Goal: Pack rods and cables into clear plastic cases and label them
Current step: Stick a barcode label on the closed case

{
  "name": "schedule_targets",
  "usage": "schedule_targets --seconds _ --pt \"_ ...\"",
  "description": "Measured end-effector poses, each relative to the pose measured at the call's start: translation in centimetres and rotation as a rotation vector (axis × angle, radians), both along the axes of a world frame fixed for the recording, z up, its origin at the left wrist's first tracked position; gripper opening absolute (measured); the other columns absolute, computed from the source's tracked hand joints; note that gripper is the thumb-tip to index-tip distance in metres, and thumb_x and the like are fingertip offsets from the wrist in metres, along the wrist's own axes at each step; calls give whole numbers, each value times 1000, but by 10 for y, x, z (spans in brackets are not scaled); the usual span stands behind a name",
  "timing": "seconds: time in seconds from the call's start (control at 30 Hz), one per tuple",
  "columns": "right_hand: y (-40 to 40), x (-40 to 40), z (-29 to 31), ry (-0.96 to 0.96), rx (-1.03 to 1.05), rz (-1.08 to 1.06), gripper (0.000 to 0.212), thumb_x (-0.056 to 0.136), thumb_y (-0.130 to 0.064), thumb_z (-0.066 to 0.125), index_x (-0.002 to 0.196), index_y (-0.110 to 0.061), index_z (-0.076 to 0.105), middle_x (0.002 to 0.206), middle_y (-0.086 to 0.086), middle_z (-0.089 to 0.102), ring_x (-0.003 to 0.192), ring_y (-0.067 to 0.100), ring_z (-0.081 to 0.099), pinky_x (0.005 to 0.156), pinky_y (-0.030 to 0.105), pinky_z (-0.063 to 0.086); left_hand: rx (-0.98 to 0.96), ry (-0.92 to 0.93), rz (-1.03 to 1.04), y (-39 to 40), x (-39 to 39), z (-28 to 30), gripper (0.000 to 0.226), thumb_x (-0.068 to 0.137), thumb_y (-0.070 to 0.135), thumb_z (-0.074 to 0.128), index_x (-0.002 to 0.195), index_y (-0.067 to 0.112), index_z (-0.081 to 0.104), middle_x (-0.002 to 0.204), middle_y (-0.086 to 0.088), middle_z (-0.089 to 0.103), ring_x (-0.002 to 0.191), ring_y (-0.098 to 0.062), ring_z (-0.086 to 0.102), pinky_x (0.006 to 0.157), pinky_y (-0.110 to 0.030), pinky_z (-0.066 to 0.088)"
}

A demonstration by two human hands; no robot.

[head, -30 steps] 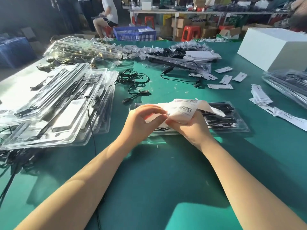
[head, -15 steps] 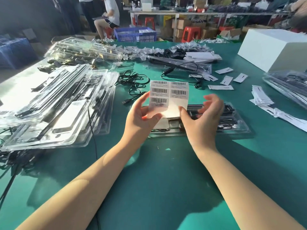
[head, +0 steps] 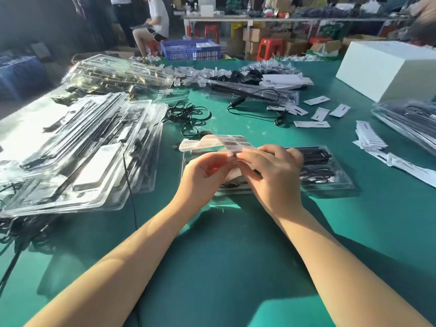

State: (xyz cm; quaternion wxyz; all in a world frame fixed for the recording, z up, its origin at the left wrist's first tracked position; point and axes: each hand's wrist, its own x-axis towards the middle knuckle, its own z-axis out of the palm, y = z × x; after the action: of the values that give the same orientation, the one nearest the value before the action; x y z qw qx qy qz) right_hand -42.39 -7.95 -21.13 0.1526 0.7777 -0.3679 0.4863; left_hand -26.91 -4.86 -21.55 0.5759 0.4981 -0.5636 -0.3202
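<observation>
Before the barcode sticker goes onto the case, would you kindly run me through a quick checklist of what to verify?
1. Label sheet in hand: ok, both hands hold it.
2. Right hand grip on one sticker: ok, fingertips pinch its edge.
3. Left hand steadying the sheet: ok.
4. Packed case under the hands, on the table: ok.
5. Case lid closed: cannot tell, the hands cover part of it.
6. Sticker fully peeled from its backing: cannot tell.

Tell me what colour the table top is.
Green; the table top shows clearly in the head view.
</observation>
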Motion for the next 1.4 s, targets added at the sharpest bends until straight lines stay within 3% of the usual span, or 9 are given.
schedule_targets --seconds 0.5,0.77,0.83,0.93,1.03,1.1,1.2,1.33,1.4 --pt "-3 -6 1 81 -64 63 19 81 -25 76 98 -14 77 95 -1 75 88 25 69 81 37 35 19 80 -66 2 1 -1 28 83 -8 66 87 19 70 79 4 75 76 -9 71 71 -15 52" --pt "-3 -4 0 60 -41 72 15 89 -22 64 89 -14 76 88 -4 74 86 25 64 79 37 37 -91 -118 -14 0 3 -2 32 82 -7 66 82 25 68 79 15 71 76 -3 67 77 -21 52" --pt "-3 -2 -1 -81 73 95 13 90 -19 64 88 -13 76 85 -4 73 82 19 63 78 34 40 -142 -218 62 1 3 -2 30 82 1 68 80 31 67 79 18 70 77 -4 67 79 -30 54" --pt "-5 -4 6 -601 394 139 9 93 -17 61 92 -19 70 80 -9 68 72 -1 60 69 18 44 -171 -452 290 -1 11 0 19 83 24 70 93 32 55 77 22 67 73 -9 68 66 -32 56" --pt "-17 -22 12 -1170 624 61 12 95 -23 58 85 -23 65 67 -12 63 60 1 57 62 23 46 -117 -342 447 -5 22 3 18 88 18 66 94 27 52 86 12 70 67 -12 69 52 -30 56" --pt "-23 -34 11 -1275 658 -11 13 94 -26 58 82 -24 63 56 -14 63 52 3 57 54 25 44 -83 -237 556 -9 27 5 22 90 7 58 95 29 60 91 10 70 71 -3 66 57 -20 54" --pt "-25 -35 8 -1206 588 -23 13 93 -25 59 83 -19 67 58 -11 66 56 12 63 53 27 46 37 -185 433 -15 30 6 40 93 6 48 124 28 62 121 12 61 87 11 56 73 -1 41" --pt "-17 -23 3 -856 407 15 16 93 -25 62 96 -12 72 77 -3 69 68 15 66 66 25 51 136 -507 277 -14 22 0 42 93 14 56 134 25 57 156 -7 22 143 -21 21 112 -36 27" --pt "-7 -15 3 -661 338 76 16 93 -23 63 95 -10 72 82 -4 72 71 5 66 67 16 51 -69 -545 353 -8 18 6 21 91 22 62 111 17 70 137 -7 51 127 -18 46 104 -34 40"
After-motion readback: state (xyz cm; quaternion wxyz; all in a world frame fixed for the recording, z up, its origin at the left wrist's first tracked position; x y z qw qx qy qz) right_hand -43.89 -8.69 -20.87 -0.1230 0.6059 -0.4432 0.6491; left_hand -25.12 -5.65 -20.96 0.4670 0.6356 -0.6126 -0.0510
